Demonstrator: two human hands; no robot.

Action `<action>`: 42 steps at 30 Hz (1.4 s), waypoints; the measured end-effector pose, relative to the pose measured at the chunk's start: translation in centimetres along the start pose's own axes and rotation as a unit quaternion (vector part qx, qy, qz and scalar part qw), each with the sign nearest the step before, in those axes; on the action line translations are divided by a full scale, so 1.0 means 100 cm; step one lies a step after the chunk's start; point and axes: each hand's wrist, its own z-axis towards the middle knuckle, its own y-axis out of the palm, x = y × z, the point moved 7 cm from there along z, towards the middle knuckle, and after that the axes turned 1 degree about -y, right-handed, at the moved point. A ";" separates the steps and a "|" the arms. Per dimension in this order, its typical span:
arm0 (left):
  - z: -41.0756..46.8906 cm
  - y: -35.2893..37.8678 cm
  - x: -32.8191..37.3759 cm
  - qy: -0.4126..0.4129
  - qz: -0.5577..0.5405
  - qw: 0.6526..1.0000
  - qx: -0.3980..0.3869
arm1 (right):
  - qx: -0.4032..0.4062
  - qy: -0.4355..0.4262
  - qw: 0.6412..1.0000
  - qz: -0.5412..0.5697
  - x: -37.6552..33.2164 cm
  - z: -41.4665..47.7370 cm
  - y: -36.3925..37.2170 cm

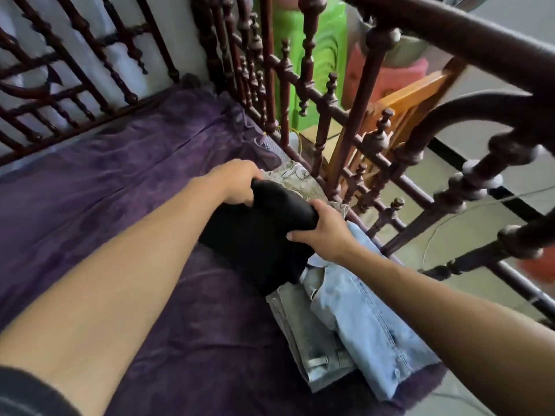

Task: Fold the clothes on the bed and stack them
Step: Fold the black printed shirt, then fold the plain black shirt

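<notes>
The left hand (237,183) and right hand (324,232) are both gripping a folded black garment (261,238), fingers curling round its far end. It is sitting near the right edge of the purple-covered bed (120,190), overlapping folded light blue jeans (369,325) and grey-green jeans (306,334). A patterned cloth (294,175) is lying just beyond, beside the wooden railing (324,100).

Black garment (264,235), plain and solid. Light blue denim (369,331) beside a paler grey-green pair (303,334). Cream fabric with a drawn print (295,175). Deep purple bedspread (120,181), dark reddish-brown railing (345,109), bright green plastic (327,49) behind.
</notes>
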 end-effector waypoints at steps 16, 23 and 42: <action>0.099 0.213 -0.023 -0.044 -0.025 0.995 0.089 | 0.124 -0.106 0.919 -0.360 0.124 0.088 0.015; 0.084 0.212 -0.023 -0.065 -0.021 0.995 0.071 | -0.093 -0.013 0.919 -0.382 0.172 0.107 0.048; -0.331 0.267 0.057 -0.283 -0.136 0.948 0.042 | -0.186 -0.083 0.916 -0.345 0.087 -0.215 0.080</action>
